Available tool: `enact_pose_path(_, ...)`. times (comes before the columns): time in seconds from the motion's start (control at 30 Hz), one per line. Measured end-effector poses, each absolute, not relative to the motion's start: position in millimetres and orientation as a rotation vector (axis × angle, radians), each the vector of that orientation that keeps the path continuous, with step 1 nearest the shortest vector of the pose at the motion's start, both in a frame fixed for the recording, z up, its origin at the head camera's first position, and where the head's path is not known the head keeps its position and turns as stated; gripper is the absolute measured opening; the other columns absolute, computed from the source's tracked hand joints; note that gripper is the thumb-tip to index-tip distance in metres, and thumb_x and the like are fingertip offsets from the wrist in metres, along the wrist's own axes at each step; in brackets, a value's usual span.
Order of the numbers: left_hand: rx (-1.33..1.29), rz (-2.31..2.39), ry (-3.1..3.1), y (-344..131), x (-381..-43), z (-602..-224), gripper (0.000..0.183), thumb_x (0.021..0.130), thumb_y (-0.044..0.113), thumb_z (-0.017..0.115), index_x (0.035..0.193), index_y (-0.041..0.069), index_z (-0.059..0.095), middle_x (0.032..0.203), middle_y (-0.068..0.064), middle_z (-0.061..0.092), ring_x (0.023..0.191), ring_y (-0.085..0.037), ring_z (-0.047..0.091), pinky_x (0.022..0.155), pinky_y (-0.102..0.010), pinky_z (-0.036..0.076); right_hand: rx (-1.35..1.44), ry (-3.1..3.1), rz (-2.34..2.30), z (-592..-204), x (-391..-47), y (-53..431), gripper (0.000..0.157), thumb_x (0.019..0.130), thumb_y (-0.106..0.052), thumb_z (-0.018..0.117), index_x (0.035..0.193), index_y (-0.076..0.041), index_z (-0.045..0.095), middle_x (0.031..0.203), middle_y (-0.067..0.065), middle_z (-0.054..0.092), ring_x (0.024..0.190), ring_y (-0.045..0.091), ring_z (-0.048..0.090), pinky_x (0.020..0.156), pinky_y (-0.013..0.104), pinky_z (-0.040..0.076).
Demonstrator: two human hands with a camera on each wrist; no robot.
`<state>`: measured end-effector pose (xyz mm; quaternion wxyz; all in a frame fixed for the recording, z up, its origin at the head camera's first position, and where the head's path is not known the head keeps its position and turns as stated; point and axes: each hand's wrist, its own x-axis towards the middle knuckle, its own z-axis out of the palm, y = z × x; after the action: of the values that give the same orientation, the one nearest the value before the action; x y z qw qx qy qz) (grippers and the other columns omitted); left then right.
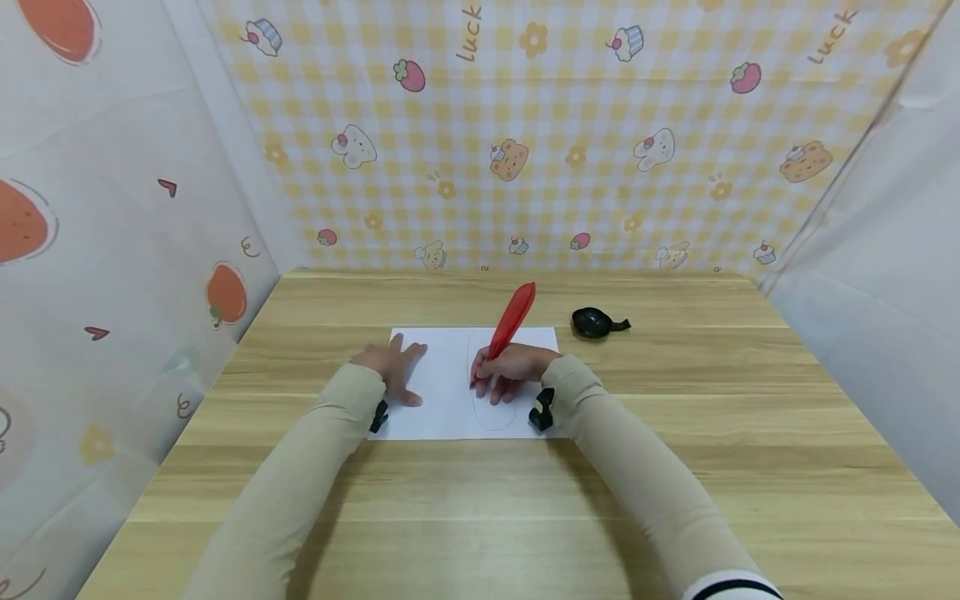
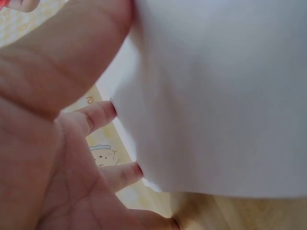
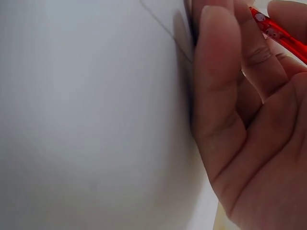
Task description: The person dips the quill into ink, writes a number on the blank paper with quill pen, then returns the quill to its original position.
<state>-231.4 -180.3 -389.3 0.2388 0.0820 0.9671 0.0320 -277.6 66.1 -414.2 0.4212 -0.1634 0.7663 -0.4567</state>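
A white sheet of paper [image 1: 438, 417] lies on the wooden table. My left hand [image 1: 392, 368] rests on its left part with the fingers spread; in the left wrist view the fingertips [image 2: 130, 173] touch the paper. My right hand [image 1: 517, 365] pinches a red pen [image 1: 513, 319] with a broad, feather-shaped top, its tip down at the paper. A thin, curved pencil-like line [image 1: 491, 429] runs down and round below the right hand, which hides part of it. White prints show on the pen's red barrel [image 3: 280, 36] in the right wrist view.
A small black round dish with a short handle [image 1: 592, 323] sits on the table [image 1: 480, 517], behind and to the right of the paper. A yellow checked cloth [image 1: 465, 108] hangs at the back, with pale printed sheets at both sides.
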Motion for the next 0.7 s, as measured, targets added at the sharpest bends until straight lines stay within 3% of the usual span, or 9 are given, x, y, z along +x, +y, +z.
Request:
enact_pose_path(0.37, 0.216, 0.163, 2.638, -181, -232, -389, 0.098, 0.080, 0.046, 0.077, 0.156, 0.021, 0.020, 0.159, -0.025, 0.002, 0.128, -0.068, 0.015, 0.094, -0.075, 0.027, -0.481, 1.965, -1.125, -411, -279, 67, 0.013, 0.098, -0.015, 0.054, 0.102, -0.006, 0.062, 0.089, 0.010, 0.070, 0.069, 0.021, 0.067, 0.060, 0.029, 0.050)
enact_pose_path(0.7, 0.225, 0.151, 2.641, -181, -232, -390, 0.096, 0.081, 0.046, 0.076, 0.156, 0.021, 0.020, 0.158, -0.026, 0.002, 0.127, -0.069, 0.017, 0.093, -0.074, 0.029, -0.475, 2.025, -1.099, -404, -284, 78, 0.012, 0.097, -0.016, 0.055, 0.103, -0.008, 0.060, 0.091, 0.010, 0.071, 0.074, 0.024, 0.068, 0.065, 0.031, 0.052)
